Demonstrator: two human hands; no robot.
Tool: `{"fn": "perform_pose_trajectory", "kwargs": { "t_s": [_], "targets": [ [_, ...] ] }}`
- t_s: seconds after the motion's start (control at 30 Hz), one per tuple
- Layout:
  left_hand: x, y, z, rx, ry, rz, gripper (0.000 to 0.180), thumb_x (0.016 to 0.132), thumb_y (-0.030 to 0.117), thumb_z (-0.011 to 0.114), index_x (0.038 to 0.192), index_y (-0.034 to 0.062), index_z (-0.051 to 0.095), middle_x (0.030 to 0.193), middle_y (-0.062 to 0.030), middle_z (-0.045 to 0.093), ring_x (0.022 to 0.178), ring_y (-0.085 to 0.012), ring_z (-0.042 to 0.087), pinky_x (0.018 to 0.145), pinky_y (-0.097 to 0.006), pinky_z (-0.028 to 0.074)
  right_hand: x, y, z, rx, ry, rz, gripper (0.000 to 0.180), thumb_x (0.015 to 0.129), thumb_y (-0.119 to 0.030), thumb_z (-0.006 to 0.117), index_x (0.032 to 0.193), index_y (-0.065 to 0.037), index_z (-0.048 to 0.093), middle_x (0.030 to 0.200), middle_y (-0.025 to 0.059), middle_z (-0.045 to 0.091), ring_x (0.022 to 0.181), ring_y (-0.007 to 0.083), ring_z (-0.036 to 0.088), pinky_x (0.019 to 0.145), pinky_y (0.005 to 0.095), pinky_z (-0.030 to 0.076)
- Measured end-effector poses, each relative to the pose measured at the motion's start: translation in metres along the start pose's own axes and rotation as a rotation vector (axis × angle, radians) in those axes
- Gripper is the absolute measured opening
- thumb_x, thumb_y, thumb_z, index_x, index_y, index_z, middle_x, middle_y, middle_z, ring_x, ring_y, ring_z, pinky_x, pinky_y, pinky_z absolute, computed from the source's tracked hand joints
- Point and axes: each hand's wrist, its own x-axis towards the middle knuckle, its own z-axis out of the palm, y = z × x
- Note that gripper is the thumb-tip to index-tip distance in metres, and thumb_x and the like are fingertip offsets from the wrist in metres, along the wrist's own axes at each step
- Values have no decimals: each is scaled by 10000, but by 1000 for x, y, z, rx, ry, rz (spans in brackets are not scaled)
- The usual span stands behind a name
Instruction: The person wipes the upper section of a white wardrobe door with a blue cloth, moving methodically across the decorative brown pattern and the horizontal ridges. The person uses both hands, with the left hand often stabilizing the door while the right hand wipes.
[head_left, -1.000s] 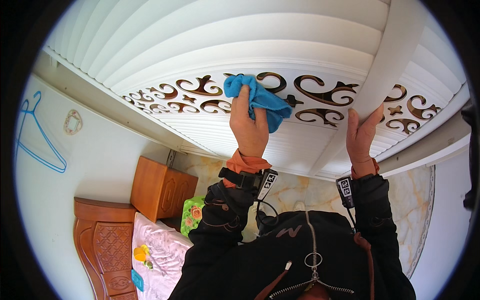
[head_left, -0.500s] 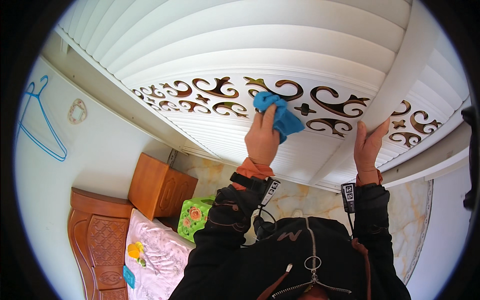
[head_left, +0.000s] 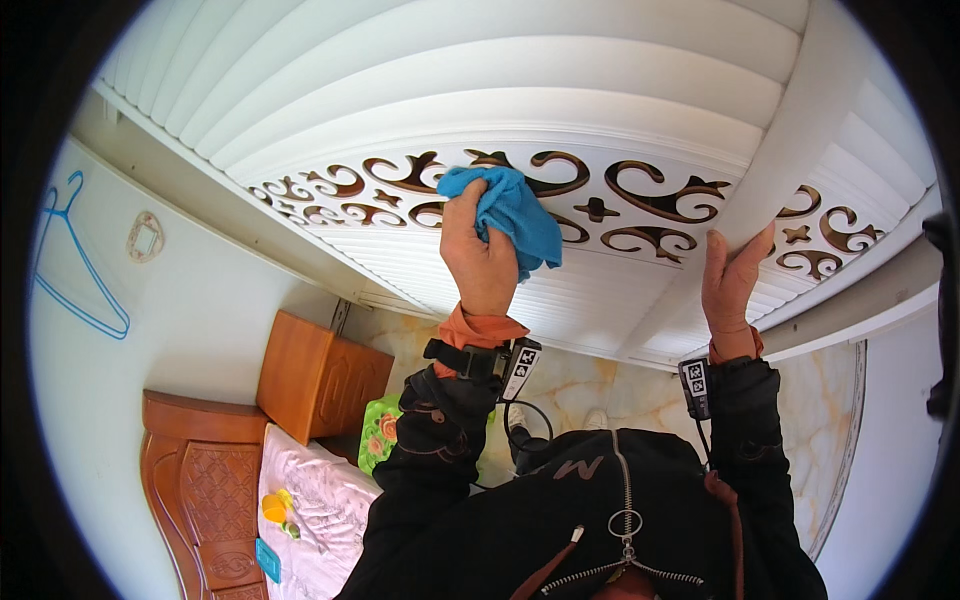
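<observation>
Against white slatted panel (head_left: 520, 90) with brown scroll cutouts, left hand (head_left: 482, 258) fingers bunching soft blue cloth (head_left: 512, 210), right hand (head_left: 733, 282) fingers flat, spread on smooth white rail (head_left: 790, 150).

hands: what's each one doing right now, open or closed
Left hand: closed on the blue cloth, pressed to the white carved panel.
Right hand: open, flat against the white beam.

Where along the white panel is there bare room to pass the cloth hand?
Free: the plain ribbed strip between the scrollwork and the wall edge. Crowded: the right hand braces the panel beside the white beam; the left hand with blue cloth covers the scrollwork.
</observation>
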Motion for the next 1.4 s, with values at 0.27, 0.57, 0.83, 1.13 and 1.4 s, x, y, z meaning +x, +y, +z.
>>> {"fn": "perform_pose_trajectory", "kwargs": {
  "t_s": [0.27,0.57,0.83,1.13,1.4],
  "targets": [
    [-7,-1,-5,350,-96,-54,535,809,-118,538,1337,-31,532,1276,-243,564,1124,-414,587,968,-401,470,-1,0,-1,-48,9,-36,700,965,-128,598,1503,40,183,1389,226,404,1217,319,471,1043,390,384],
    [-42,-4,37,85,-67,-50,623,814,-31,587,1414,-55,423,1191,-260,559,1068,-445,586,882,-422,506,-1,2,4,-2,8,-45,729,954,-142,618,1497,51,172,1374,236,428,1196,340,485,1038,398,386],
    [-47,34,46,-207,-193,-203,516,887,-23,569,1392,-49,467,1185,-218,620,1028,-292,647,884,-347,507,-3,-1,6,14,9,-11,736,935,-87,625,1492,68,169,1386,254,414,1220,347,470,1046,409,377],
    [-24,58,41,-343,-76,-439,409,963,54,552,1353,-60,507,1113,-125,664,991,-195,624,873,-307,500,-2,2,0,-31,-41,-26,738,945,-146,622,1499,43,173,1381,252,430,1195,377,498,1027,413,402],
    [21,30,2,-722,164,-496,298,967,120,587,1205,-56,611,1033,-89,690,895,-137,638,802,-260,511,-5,5,2,-18,-35,7,743,945,-154,623,1498,48,169,1362,250,458,1169,382,520,1005,410,423]
  ]
}}
